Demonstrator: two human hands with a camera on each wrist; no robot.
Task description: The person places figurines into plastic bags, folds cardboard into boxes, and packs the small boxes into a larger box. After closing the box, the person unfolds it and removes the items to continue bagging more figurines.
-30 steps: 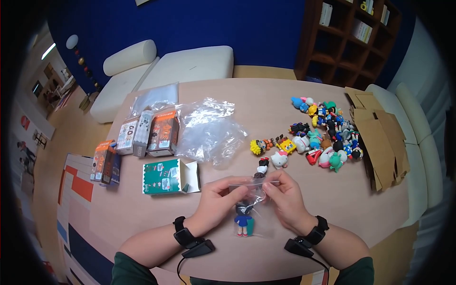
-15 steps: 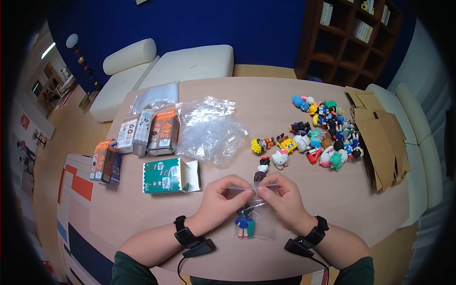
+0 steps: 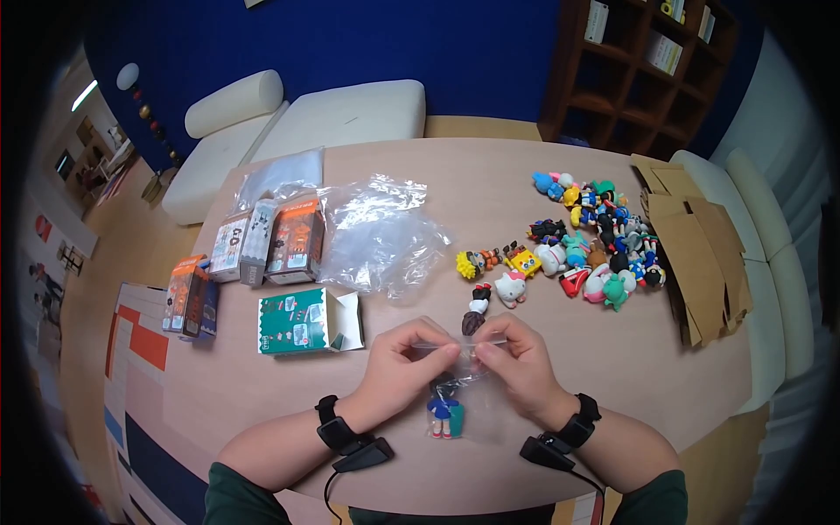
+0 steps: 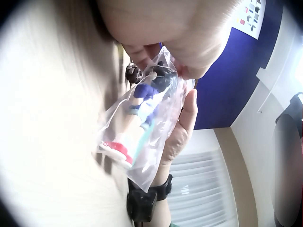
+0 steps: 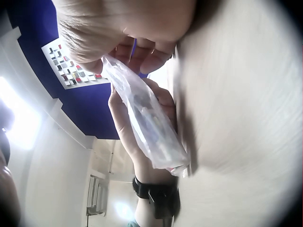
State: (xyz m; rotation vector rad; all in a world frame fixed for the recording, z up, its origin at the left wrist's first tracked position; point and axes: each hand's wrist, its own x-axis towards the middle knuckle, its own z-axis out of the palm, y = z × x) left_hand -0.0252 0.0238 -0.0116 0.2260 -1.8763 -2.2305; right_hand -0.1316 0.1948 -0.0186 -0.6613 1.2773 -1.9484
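A clear zip bag (image 3: 479, 409) stands upright over the table in front of me, a small doll figurine (image 3: 444, 409) inside it. The figurine has dark hair, a blue outfit and red shoes (image 4: 117, 151). My left hand (image 3: 404, 363) pinches the bag's top edge between thumb and fingers. Close beside it, my right hand (image 3: 523, 366) pinches the same edge, the two thumbs almost meeting. In the right wrist view the bag (image 5: 147, 123) hangs down toward the tabletop. Just beyond my fingers lies a dark-haired figurine (image 3: 477, 311).
An opened green box (image 3: 293, 322) lies left of my hands. Behind it are several boxed toys (image 3: 296, 241) and crumpled clear plastic (image 3: 381, 241). Many loose figurines (image 3: 604, 249) crowd the right side, a Hello Kitty figure (image 3: 511, 289) among the nearest. Flattened cardboard (image 3: 704, 262) lies at the right edge.
My right fingers have shifted left along the bag's top edge, closer to my left thumb. Both hands keep their pinch, and the figurine stays inside the bag.
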